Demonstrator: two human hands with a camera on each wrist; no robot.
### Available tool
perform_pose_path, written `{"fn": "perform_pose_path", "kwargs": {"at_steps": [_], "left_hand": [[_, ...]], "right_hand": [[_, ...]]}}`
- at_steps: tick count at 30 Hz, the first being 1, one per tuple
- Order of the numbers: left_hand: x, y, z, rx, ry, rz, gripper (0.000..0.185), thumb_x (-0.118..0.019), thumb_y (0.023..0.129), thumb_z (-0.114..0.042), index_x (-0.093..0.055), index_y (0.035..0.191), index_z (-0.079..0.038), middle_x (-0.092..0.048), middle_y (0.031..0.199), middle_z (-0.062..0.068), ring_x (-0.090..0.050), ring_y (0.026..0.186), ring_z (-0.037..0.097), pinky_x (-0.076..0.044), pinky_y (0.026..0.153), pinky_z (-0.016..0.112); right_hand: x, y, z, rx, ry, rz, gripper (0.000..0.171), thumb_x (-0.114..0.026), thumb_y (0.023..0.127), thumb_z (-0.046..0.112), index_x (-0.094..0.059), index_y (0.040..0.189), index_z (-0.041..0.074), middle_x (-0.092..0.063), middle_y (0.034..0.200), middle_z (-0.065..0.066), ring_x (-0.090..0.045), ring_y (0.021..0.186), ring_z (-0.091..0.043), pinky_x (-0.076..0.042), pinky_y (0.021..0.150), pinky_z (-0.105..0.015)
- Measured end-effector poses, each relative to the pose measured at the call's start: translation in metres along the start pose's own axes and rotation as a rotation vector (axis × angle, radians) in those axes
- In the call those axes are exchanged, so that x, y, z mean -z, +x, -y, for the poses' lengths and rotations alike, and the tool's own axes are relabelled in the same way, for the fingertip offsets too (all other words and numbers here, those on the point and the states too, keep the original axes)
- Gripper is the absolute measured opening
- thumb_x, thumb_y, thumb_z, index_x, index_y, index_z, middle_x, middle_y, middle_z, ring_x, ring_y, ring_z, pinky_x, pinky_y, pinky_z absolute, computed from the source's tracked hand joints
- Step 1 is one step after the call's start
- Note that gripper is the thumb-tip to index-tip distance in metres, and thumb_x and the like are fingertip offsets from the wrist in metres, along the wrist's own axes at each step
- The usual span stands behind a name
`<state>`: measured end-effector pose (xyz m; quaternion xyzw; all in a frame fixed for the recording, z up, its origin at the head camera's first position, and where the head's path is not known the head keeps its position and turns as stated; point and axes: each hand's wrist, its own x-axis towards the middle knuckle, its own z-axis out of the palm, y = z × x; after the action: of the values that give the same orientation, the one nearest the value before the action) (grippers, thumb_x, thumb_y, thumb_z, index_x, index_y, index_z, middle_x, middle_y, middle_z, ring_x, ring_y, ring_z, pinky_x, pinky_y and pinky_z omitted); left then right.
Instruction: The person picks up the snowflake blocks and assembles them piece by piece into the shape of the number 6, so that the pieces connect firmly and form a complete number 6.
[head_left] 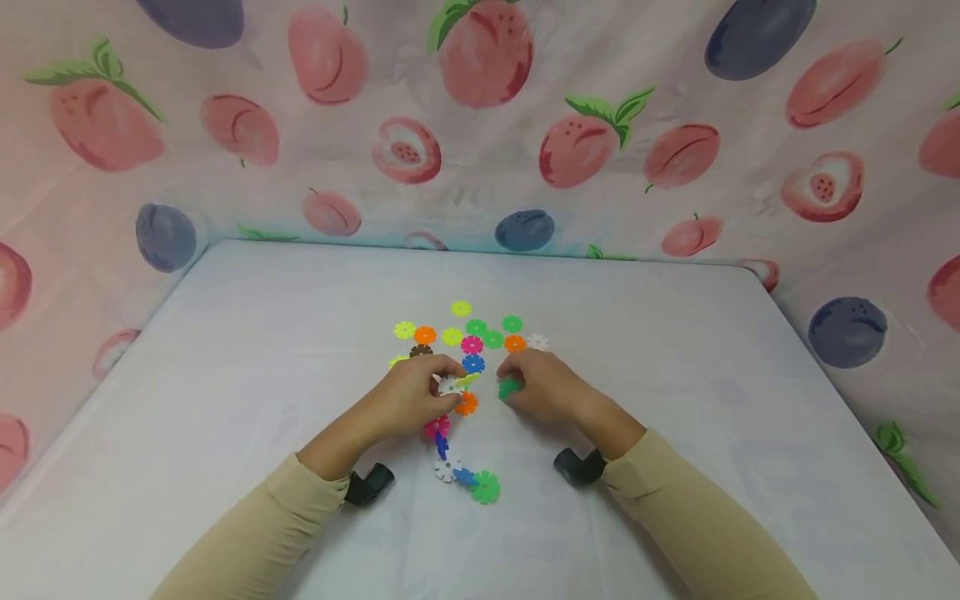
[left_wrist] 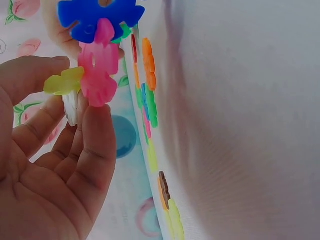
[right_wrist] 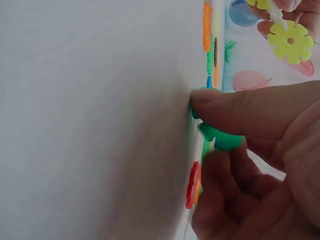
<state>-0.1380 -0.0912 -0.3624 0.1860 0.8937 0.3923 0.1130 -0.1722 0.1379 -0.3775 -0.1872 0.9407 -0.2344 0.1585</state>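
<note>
My left hand (head_left: 412, 396) holds a chain of slotted plastic snowflake discs between its thumb and fingertips. Near the fingers are a yellow disc (left_wrist: 66, 81), a white one and a pink disc (left_wrist: 99, 72). From there the chain runs toward the front through a dark blue disc (head_left: 442, 445), a white disc (head_left: 447, 468) and a light blue one to a green disc (head_left: 486, 487) at its end. To the right, my right hand (head_left: 543, 387) pinches a separate green disc (right_wrist: 227, 138) low at the tabletop, its thumb covering part of it.
Beyond the hands, loose discs lie scattered, including a blue disc (head_left: 473, 363), a pink disc (head_left: 472, 344), an orange disc (head_left: 515, 343) and a white disc (head_left: 537, 342). The white table (head_left: 675, 333) ends at a fruit-print cloth (head_left: 465, 167). Black wrist mounts sit under both forearms.
</note>
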Motion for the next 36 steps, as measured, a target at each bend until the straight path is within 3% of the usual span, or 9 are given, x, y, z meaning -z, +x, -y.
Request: {"fn": "perform_pose_path", "kwargs": {"at_steps": [5, 9, 17, 21, 26, 36], "left_hand": [[-0.001, 0.0, -0.001, 0.019, -0.01, 0.005, 0.029, -0.072, 0.092, -0.011, -0.069, 0.12, -0.006, -0.066, 0.109, -0.001, -0.055, 0.087, 0.017, -0.052, 0.072, 0.027], [-0.001, 0.0, 0.0, 0.025, -0.007, 0.005, 0.029, -0.072, 0.092, -0.012, -0.069, 0.12, -0.007, -0.066, 0.108, -0.001, -0.055, 0.088, 0.017, -0.052, 0.072, 0.027], [-0.001, 0.0, 0.001, 0.013, 0.01, -0.004, 0.023, -0.067, 0.096, -0.014, -0.07, 0.118, -0.008, -0.066, 0.107, -0.002, -0.056, 0.089, 0.017, -0.051, 0.073, 0.027], [-0.001, 0.0, 0.001, 0.004, 0.014, -0.006, 0.023, -0.067, 0.096, -0.014, -0.07, 0.118, -0.008, -0.066, 0.107, -0.002, -0.056, 0.089, 0.017, -0.051, 0.074, 0.028], [0.0, 0.0, 0.0, -0.01, 0.022, -0.005, 0.022, -0.067, 0.096, -0.015, -0.071, 0.117, -0.008, -0.067, 0.106, -0.002, -0.057, 0.089, 0.017, -0.051, 0.075, 0.028], [-0.001, 0.0, -0.001, -0.03, 0.024, -0.014, 0.021, -0.068, 0.096, -0.014, -0.071, 0.116, -0.008, -0.067, 0.106, -0.002, -0.058, 0.089, 0.017, -0.051, 0.075, 0.028]], "right_hand": [[0.001, -0.006, -0.001, -0.012, 0.033, 0.0, 0.025, -0.076, 0.089, 0.014, -0.069, 0.113, 0.013, -0.065, 0.097, 0.002, -0.058, 0.095, -0.019, -0.051, 0.087, -0.036], [0.004, -0.011, 0.0, -0.019, 0.08, -0.053, 0.029, -0.076, 0.089, 0.019, -0.069, 0.117, 0.015, -0.065, 0.097, 0.003, -0.059, 0.093, -0.018, -0.053, 0.083, -0.035], [0.008, -0.021, 0.002, 0.144, 0.326, -0.186, 0.022, -0.069, 0.094, 0.012, -0.07, 0.115, 0.005, -0.071, 0.093, -0.001, -0.069, 0.079, -0.012, -0.056, 0.076, -0.03], [0.009, -0.025, 0.004, 0.17, 0.4, -0.189, 0.027, -0.067, 0.094, 0.01, -0.069, 0.119, 0.002, -0.07, 0.099, -0.003, -0.071, 0.084, -0.014, -0.057, 0.076, -0.028], [0.008, -0.027, 0.008, 0.199, 0.483, -0.195, 0.033, -0.066, 0.093, 0.006, -0.065, 0.125, -0.003, -0.067, 0.089, -0.005, -0.073, 0.078, -0.021, -0.058, 0.073, -0.029], [0.006, -0.026, 0.013, 0.182, 0.534, -0.202, 0.023, -0.064, 0.096, 0.008, -0.067, 0.117, 0.0, -0.069, 0.082, -0.004, -0.072, 0.075, -0.02, -0.058, 0.071, -0.034]]}}
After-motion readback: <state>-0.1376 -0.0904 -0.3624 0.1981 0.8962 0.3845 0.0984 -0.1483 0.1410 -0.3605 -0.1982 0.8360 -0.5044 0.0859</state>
